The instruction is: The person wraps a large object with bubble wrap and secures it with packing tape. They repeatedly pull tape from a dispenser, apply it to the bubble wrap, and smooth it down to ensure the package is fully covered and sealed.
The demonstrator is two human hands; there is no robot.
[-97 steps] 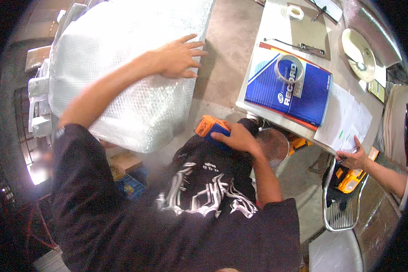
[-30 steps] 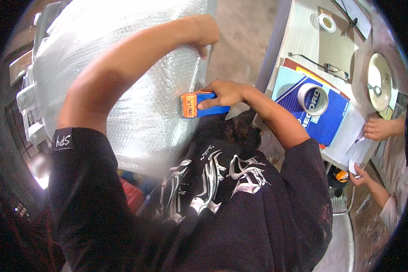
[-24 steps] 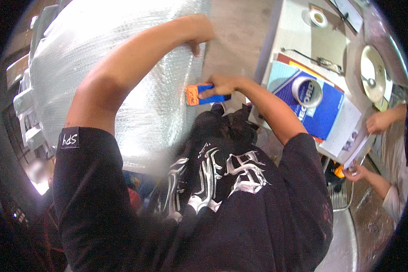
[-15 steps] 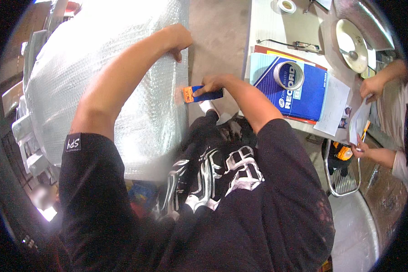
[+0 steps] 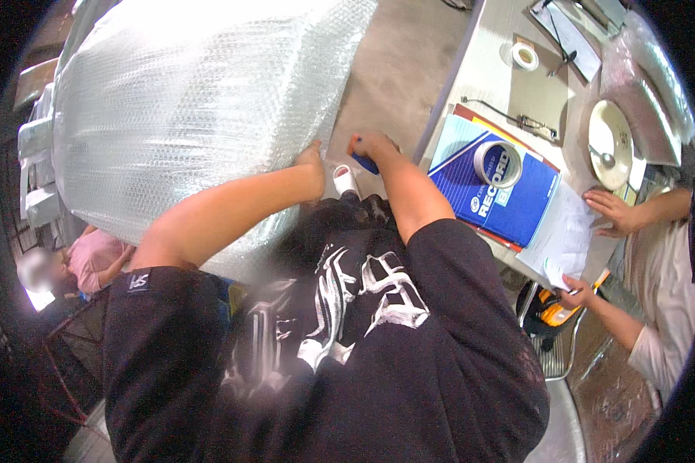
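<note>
Coming lower, left hand (image 5: 312,168) is at four o'clock of bubble wrap (image 5: 193,116), its fingers I cannot tell; right hand (image 5: 378,147) clamps blue-orange block (image 5: 366,163). Work seems lower now.

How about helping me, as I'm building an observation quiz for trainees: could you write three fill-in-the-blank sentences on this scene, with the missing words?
The person's right hand holds a boxy handheld object coloured blue and ____.
The large, bulky bundle nearest the person's left hand is covered in clear plastic ____ wrap.
A wide, pale, ring-shaped tape roll rests on a rectangular book whose cover is mainly ____.

Missing words: orange; bubble; blue.
</note>
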